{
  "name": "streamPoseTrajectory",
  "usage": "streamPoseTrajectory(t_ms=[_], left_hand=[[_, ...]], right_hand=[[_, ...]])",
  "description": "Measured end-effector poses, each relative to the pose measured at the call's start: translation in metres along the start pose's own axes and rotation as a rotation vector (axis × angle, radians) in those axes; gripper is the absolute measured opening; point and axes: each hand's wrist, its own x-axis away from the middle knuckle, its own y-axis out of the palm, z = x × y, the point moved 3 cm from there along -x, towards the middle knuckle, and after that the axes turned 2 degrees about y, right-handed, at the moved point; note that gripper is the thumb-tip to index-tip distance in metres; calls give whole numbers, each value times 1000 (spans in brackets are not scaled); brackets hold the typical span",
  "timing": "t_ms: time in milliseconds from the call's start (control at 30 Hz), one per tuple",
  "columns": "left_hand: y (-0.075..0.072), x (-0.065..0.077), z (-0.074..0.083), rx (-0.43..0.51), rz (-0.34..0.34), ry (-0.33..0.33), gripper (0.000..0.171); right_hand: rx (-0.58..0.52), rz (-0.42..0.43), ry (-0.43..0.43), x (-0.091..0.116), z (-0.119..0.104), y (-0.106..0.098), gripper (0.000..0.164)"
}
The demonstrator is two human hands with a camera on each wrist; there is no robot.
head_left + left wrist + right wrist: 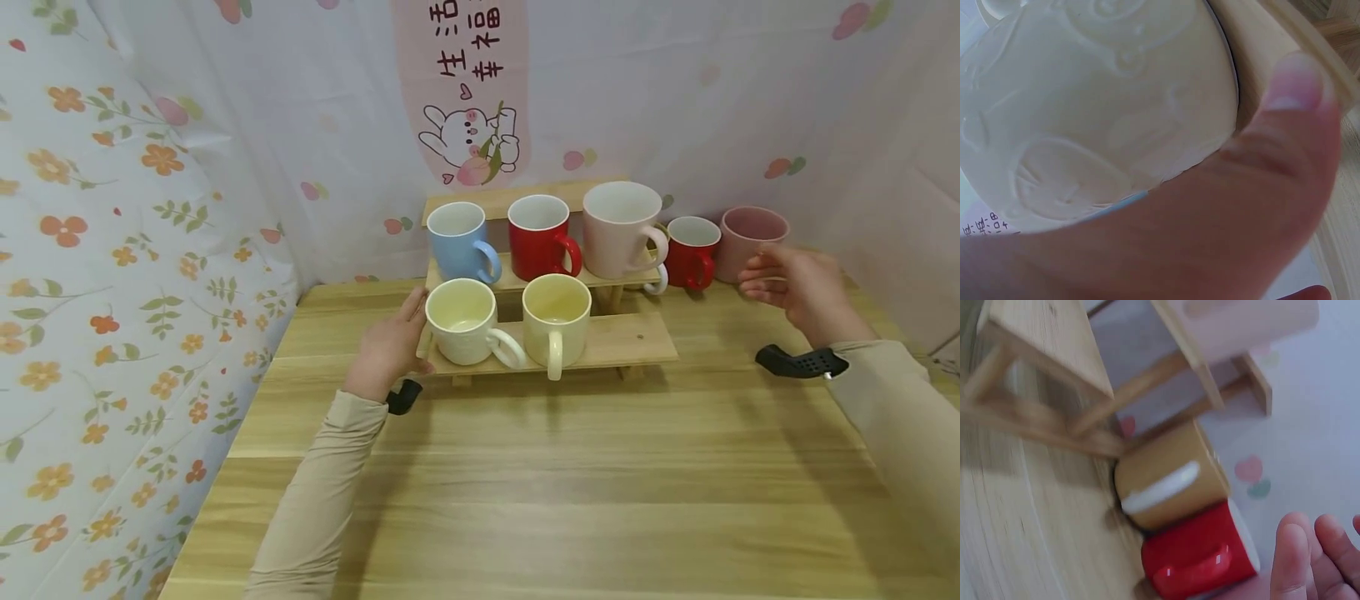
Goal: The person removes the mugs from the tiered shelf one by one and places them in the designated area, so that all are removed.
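An upright cream ceramic mug with raised figures (459, 343) stands on the near tier of a wooden stepped rack (626, 337), left hand (386, 346) spread alongside, right hand (806, 287) relaxed, holding nothing.

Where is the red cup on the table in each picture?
Head: right of the middle, the red cup stands between the wooden rack and the pink cup.
Left wrist: it isn't in this one.
Right wrist: low, just right of the middle, beside the tan cup.
Shared landmark: the wooden rack, in all three.
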Motion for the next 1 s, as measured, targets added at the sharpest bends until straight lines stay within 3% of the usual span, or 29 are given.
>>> streamPoseTrajectory(t_ms=[267,567,800,1000], left_hand=[[2,-2,2,17,-2,4,111],[2,-5,1,20,-30,-8,112],[3,-4,0,34,-16,-6,112],[4,-4,0,33,-13,1,111]], right_hand=[[85,-71,-21,9,-1,36,25],[151,-92,-77,13,-6,76,25],[129,-141,-67,14,-7,104,22],[100,-175,-39,12,-3,114,18]])
